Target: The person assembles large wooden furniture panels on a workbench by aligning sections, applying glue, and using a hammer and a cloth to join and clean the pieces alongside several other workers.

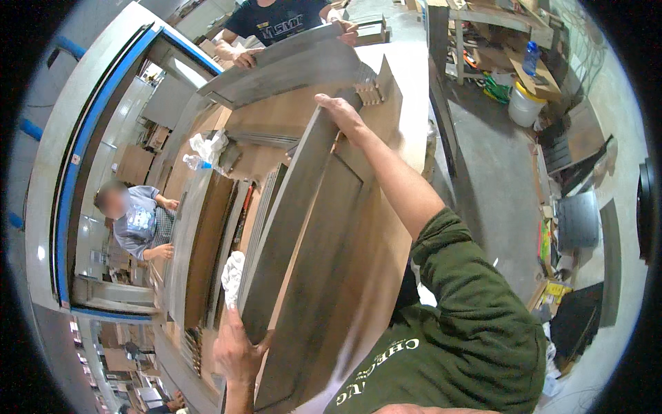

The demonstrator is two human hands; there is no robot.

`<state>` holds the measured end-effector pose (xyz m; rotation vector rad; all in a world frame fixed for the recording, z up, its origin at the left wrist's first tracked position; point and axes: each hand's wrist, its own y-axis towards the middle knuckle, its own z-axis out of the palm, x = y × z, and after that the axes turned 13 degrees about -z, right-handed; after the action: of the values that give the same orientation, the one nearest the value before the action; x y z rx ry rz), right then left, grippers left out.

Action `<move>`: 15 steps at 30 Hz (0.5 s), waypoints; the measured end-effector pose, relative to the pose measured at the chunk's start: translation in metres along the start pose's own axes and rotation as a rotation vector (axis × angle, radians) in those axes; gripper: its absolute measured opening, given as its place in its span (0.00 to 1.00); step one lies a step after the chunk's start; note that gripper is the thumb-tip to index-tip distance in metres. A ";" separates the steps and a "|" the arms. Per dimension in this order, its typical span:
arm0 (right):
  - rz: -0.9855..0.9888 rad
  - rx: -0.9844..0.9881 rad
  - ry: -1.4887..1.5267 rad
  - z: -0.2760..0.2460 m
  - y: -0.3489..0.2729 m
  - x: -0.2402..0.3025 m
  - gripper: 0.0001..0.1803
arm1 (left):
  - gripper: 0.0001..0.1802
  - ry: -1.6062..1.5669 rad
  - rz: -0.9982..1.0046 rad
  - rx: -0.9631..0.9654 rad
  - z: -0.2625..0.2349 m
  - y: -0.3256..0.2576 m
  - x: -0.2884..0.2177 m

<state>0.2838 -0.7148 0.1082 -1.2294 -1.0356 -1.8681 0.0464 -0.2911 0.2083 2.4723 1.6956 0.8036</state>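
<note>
Grey-brown wooden panelled door (324, 276): your right hand (343, 114) clamps its far edge, your left hand (234, 352), clutching a white rag (233, 276), steadies the near edge; loosen either grip and it tips.

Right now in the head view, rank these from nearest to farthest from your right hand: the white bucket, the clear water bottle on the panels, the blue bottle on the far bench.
From the right hand, which grips the wooden panel at its top edge:
1. Clear water bottle, to the left on the stacked panels.
2. White bucket, to the right on the floor.
3. Blue bottle, right and higher, on the bench.
</note>
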 end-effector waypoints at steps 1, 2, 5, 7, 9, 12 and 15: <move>-0.016 0.055 0.045 -0.005 0.003 -0.004 0.35 | 0.51 0.018 -0.003 -0.003 0.000 0.000 -0.002; -0.032 0.109 0.090 -0.017 0.005 -0.007 0.35 | 0.50 -0.036 0.027 -0.062 0.003 0.003 -0.003; -0.042 0.076 0.130 -0.012 -0.011 0.011 0.35 | 0.48 -0.031 0.015 -0.007 0.004 -0.003 -0.004; -0.064 0.004 0.130 -0.011 -0.014 0.011 0.35 | 0.45 -0.068 0.028 -0.049 0.007 -0.004 -0.007; -0.013 0.022 0.165 -0.018 -0.014 0.010 0.32 | 0.43 -0.073 0.032 -0.082 0.007 -0.006 -0.010; -0.083 -0.021 0.187 -0.023 -0.008 -0.002 0.29 | 0.40 -0.044 0.029 -0.094 0.002 -0.008 -0.018; -0.137 -0.056 0.216 -0.025 -0.003 -0.014 0.26 | 0.38 -0.040 0.008 -0.058 0.006 -0.011 -0.028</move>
<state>0.2755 -0.7341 0.0882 -0.9819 -0.9758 -2.0955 0.0319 -0.3100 0.1881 2.4425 1.6265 0.7871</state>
